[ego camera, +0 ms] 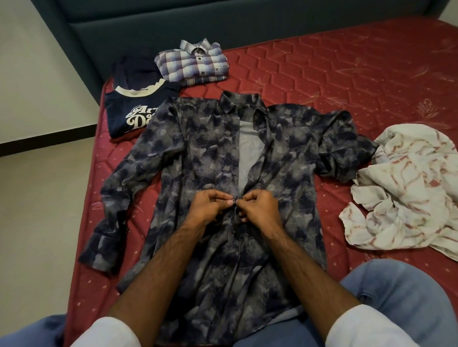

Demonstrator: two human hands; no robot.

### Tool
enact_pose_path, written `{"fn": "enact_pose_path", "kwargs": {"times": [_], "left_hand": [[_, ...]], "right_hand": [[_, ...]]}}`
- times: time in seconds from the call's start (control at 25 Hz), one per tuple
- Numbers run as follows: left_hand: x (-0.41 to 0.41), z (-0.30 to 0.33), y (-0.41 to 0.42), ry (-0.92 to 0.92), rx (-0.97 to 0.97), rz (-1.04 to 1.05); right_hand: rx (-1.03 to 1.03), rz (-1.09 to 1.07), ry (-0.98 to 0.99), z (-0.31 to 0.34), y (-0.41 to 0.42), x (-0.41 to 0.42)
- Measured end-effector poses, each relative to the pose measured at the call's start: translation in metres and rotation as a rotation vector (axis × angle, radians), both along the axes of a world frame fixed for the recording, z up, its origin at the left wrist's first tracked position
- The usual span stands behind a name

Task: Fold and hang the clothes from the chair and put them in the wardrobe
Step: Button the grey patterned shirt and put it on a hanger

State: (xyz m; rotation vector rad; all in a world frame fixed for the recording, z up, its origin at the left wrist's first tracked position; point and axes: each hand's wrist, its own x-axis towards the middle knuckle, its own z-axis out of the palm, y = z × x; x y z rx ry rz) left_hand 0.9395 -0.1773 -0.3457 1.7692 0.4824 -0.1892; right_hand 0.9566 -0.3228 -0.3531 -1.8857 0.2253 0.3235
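The left hand and the right hand meet at the middle of the frame, each with fingers curled, pinching one edge of the front opening of the dark grey-blue cloud-patterned long-sleeved shirt. The thumbs and fingertips come together at a small button roughly halfway up the placket, so the step in hand looks like buttoning the shirt before folding.

To do it well, I judge the left hand should hold the button edge flat while the right draws the buttonhole edge over it, keeping both edges level so the front does not skew. Above the hands, toward twelve o'clock, the placket gapes open and shows the pale grey lining; those buttons are not yet fastened.

The shirt lies face up on the red quilted mattress, collar at twelve o'clock, sleeves spread to nine and three, hem over the person's blue-jeaned lap. At eleven o'clock sits a folded navy printed T-shirt, and just beyond it a folded purple-and-white checked shirt. At three o'clock lies a crumpled white cloth with red streaks, touching the right sleeve.
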Motion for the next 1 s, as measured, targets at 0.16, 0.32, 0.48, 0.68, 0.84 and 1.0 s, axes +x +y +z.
{"fn": "enact_pose_path", "kwargs": {"times": [0.16,0.32,0.48,0.68,0.84,1.0], "left_hand": [[0.000,-0.001,0.001,-0.002,0.005,-0.010],[0.000,-0.004,-0.004,-0.035,-0.016,0.045],[-0.001,-0.010,-0.008,-0.086,-0.045,0.102],[-0.001,-0.009,-0.006,-0.076,-0.032,0.079],[0.000,-0.010,-0.007,-0.075,-0.001,0.088],[0.000,-0.010,-0.008,-0.064,0.034,0.116]], "right_hand": [[-0.010,-0.028,-0.050,-0.003,0.004,-0.003],[0.079,-0.043,0.011,-0.003,0.000,-0.002],[0.183,-0.049,0.073,-0.004,-0.005,0.000],[0.177,-0.067,0.058,-0.006,-0.003,-0.001],[0.150,-0.054,0.030,-0.008,-0.001,-0.001],[0.180,-0.051,0.055,-0.009,-0.003,0.000]]}}
